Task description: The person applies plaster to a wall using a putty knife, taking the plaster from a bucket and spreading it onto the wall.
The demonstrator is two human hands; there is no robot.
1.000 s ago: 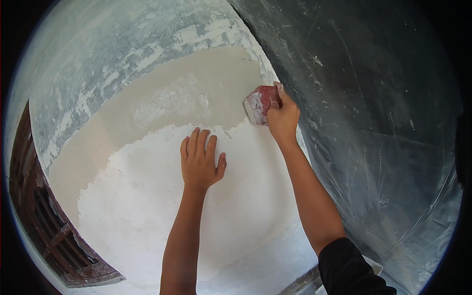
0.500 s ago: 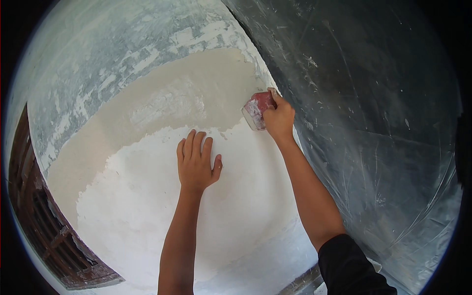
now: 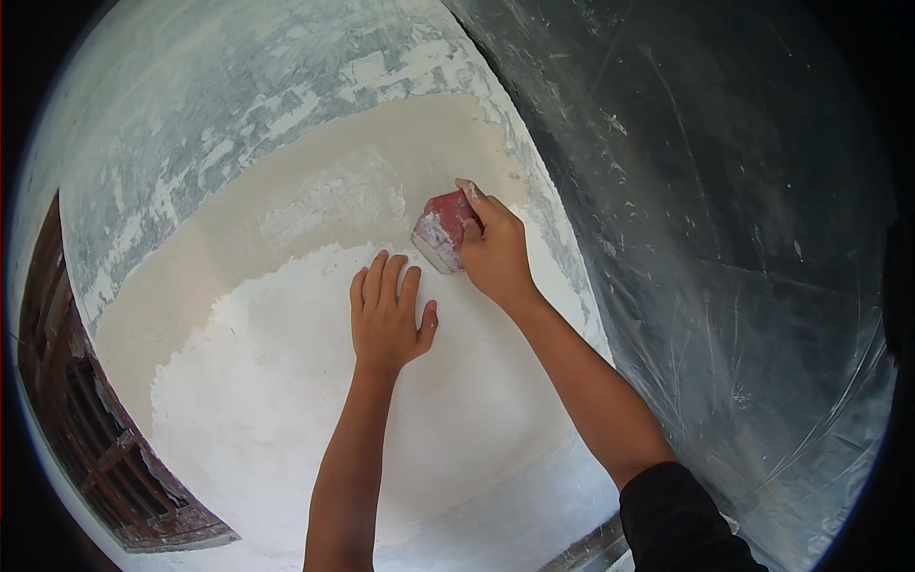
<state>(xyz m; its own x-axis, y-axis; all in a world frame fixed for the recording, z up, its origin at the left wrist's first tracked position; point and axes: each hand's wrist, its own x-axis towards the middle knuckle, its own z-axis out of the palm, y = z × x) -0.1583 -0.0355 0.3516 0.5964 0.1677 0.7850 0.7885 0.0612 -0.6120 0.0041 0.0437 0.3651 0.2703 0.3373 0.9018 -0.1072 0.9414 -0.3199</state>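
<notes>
My right hand (image 3: 494, 250) is closed around a red putty spreader (image 3: 442, 227), smeared with white and with a pale edge along its lower left side. The tool lies against the wall where a beige damp-looking band of putty (image 3: 229, 214) meets a smooth white area (image 3: 286, 381). Lower and to the left, my left hand (image 3: 387, 310) rests on the white area with fingers outstretched, holding nothing. A short gap separates its fingertips from the spreader.
Rough grey-white wall (image 3: 238, 76) with streaks of filler curves above the beige band. A dark plastic sheet (image 3: 734, 238), splashed with white, hangs along the right. At lower left sits a brown slatted wooden frame (image 3: 105, 429).
My right hand has moved the spreader leftward and slightly down, away from the wall's right edge. Where it passed, rough streaked wall shows at that edge. My left hand keeps its place.
</notes>
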